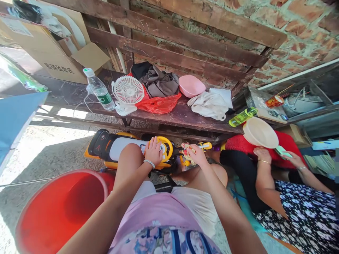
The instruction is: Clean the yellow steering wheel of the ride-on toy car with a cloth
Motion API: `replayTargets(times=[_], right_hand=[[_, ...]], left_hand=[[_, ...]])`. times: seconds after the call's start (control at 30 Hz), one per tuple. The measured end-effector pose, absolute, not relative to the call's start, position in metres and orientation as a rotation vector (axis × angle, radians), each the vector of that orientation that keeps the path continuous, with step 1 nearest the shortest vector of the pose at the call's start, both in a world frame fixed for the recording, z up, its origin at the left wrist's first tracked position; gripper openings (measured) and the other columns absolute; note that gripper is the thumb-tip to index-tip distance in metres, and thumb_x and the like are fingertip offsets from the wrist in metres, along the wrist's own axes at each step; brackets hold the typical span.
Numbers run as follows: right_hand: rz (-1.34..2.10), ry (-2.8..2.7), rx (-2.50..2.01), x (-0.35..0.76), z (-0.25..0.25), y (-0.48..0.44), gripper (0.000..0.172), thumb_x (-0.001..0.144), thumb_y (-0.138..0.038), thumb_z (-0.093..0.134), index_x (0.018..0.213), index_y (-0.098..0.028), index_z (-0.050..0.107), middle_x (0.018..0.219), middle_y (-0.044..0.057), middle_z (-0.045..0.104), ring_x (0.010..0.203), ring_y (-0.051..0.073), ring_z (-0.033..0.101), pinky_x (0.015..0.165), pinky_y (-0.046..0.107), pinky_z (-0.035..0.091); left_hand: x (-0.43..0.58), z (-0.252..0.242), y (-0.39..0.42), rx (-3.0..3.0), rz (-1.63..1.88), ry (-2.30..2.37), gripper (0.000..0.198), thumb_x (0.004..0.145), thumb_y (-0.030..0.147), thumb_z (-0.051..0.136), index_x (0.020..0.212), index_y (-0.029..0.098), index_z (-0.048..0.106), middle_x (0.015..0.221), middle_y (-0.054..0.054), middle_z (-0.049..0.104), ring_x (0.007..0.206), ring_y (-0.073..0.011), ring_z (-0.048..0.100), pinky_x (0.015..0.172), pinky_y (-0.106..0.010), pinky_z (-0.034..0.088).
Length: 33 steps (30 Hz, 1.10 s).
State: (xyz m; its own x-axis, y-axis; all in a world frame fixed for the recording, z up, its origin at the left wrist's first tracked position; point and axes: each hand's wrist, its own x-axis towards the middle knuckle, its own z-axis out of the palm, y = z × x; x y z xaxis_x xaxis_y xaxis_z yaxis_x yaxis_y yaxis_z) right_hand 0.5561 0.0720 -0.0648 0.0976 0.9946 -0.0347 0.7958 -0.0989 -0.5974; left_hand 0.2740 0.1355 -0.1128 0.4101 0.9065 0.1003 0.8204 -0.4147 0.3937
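Note:
My left hand, with a beaded bracelet at the wrist, lies over the near side of a yellow toy steering wheel, beside my knee. Its fingers are stretched out and it appears to hold nothing. The wheel belongs to a yellow, black and white ride-on toy in front of my legs. Between the fingers of my right hand is a small red-and-cream bunch, too small to name. Just beyond that hand is a yellow handle-like part.
A wooden bench carries a water bottle, white fan, red bag, pink bowl and carton. A red tub stands left. At right, another person's hand touches a cream basin; their other holds a phone.

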Motion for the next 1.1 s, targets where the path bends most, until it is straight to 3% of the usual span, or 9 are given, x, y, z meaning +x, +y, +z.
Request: replayTargets(times=[0.13,0.23,0.37,0.5,0.7,0.93,1.1], right_hand=[[0.525,-1.944,-2.169,0.573,-0.066,0.051,0.023,0.096,-0.033,0.056,0.104,-0.023,0.076,0.113,0.007,0.070,0.103,0.020,0.065,0.091,0.029,0.050],[0.407,-1.790,-2.246,0.583,-0.070,0.038,0.025,0.095,-0.035,0.057,0.105,-0.023,0.076,0.114,0.009,0.070,0.103,0.022,0.064,0.092,0.032,0.052],[0.242,-1.485,-2.029,0.571,-0.074,0.044,0.039,0.097,-0.044,0.051,0.120,-0.020,0.072,0.119,0.012,0.069,0.111,0.025,0.064,0.101,0.041,0.051],[0.452,-1.652,-1.786,0.542,-0.075,0.068,0.036,0.096,-0.043,0.053,0.119,-0.023,0.073,0.131,0.011,0.068,0.122,0.024,0.062,0.110,0.041,0.047],[0.552,-1.517,-1.878,0.542,-0.087,0.071,0.038,0.099,-0.042,0.045,0.115,-0.021,0.072,0.110,0.009,0.073,0.105,0.023,0.067,0.100,0.039,0.052],[0.379,-1.416,-2.003,0.525,-0.107,0.033,0.037,0.099,-0.043,0.041,0.113,-0.022,0.069,0.121,0.010,0.064,0.111,0.022,0.062,0.099,0.036,0.051],[0.424,-1.201,-2.146,0.551,-0.130,0.013,0.040,0.092,-0.052,0.044,0.098,-0.020,0.069,0.101,0.011,0.069,0.098,0.026,0.063,0.094,0.041,0.050]], left_hand=[[0.275,-0.113,0.137,2.424,0.422,1.516,0.057,0.094,0.033,0.045,0.146,0.012,0.056,0.169,-0.016,0.030,0.158,-0.0353,0.024,0.126,-0.057,0.019],[0.275,-0.114,0.137,2.428,0.440,1.515,0.057,0.094,0.034,0.045,0.145,0.012,0.057,0.168,-0.017,0.032,0.157,-0.0352,0.024,0.125,-0.058,0.020],[0.275,-0.115,0.138,2.431,0.437,1.516,0.058,0.093,0.034,0.046,0.146,0.012,0.057,0.169,-0.016,0.030,0.158,-0.0342,0.023,0.126,-0.057,0.020],[0.275,-0.116,0.138,2.444,0.437,1.527,0.057,0.093,0.033,0.045,0.145,0.012,0.057,0.169,-0.016,0.031,0.158,-0.0339,0.023,0.126,-0.057,0.020],[0.275,-0.114,0.137,2.416,0.426,1.524,0.058,0.093,0.034,0.045,0.145,0.011,0.057,0.170,-0.015,0.029,0.158,-0.0345,0.023,0.126,-0.057,0.019],[0.275,-0.110,0.136,2.429,0.409,1.524,0.057,0.093,0.033,0.046,0.145,0.012,0.057,0.169,-0.016,0.032,0.158,-0.0335,0.025,0.126,-0.056,0.020],[0.274,-0.108,0.137,2.428,0.422,1.519,0.057,0.093,0.032,0.045,0.144,0.011,0.058,0.168,-0.017,0.032,0.158,-0.0339,0.024,0.125,-0.057,0.022]])
